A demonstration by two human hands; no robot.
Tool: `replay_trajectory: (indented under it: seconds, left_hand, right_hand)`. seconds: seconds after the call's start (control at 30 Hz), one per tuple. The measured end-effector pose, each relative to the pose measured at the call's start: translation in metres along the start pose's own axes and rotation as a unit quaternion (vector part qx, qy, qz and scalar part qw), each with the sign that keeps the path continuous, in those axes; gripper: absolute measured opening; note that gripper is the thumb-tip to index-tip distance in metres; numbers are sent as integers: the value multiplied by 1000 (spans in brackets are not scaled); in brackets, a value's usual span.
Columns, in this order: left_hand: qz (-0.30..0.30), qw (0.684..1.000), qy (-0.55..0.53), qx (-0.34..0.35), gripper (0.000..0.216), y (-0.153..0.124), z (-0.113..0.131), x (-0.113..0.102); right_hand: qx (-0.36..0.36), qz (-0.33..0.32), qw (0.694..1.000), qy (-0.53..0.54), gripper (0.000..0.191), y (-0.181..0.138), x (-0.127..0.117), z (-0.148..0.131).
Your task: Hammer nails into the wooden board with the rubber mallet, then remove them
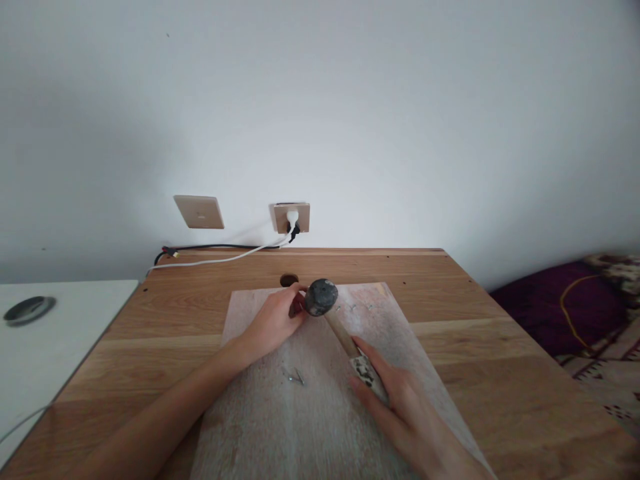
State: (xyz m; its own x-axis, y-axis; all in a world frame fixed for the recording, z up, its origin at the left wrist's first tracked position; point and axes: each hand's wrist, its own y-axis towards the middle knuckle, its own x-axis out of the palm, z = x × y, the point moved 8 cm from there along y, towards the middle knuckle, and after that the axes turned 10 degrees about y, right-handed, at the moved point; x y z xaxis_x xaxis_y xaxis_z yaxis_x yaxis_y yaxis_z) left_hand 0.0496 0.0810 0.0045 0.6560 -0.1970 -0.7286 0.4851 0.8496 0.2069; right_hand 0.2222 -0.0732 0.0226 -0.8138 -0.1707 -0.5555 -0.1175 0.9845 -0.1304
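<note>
My right hand (400, 400) is wrapped round the worn, mottled white grip of a mallet (321, 297) with a dark, rounded head and a wooden handle. The mallet slants up to the left, its head beside the fingertips of my left hand (280, 312). Those left fingers are curled together near the far part of a pale wooden board (260, 427); the mallet head partly hides them, and I cannot see what they pinch. A few loose nails (297, 379) lie on the board between my arms. Small shiny bits, perhaps nails, show near its far right part.
The board rests on a wooden desk (480, 353) with a round cable hole (289, 280). White and black cables (220, 260) run along its back to a wall socket (303, 219). A white surface (65, 353) adjoins on the left; purple fabric (545, 307) lies right.
</note>
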Motion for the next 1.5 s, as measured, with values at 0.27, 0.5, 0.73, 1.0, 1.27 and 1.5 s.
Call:
replay_trajectory:
  seconds: [0.27,0.5,0.73,1.0,1.27,1.5]
  left_hand:
    - [-8,1000,-3,1,38,0,1,0]
    - [-5,987,146,64,24,-20,42,-10]
    - [13,834,384,396,10,-95,158,61]
    - [-31,848,334,411,12,-84,150,47]
    - [3,996,75,54,13,-13,11,-34]
    - [19,999,39,16,10,-17,-8,-25]
  right_hand:
    - [-7,-2,1000,-7,59,1,2,1]
    - [-16,111,994,6,56,-10,-30,6]
    - [-2,199,979,34,61,-23,-59,11]
    - [-2,148,989,-2,63,-23,-45,23]
    - [11,101,995,-8,61,-24,-33,31]
    - [5,86,996,-9,59,-19,-26,28]
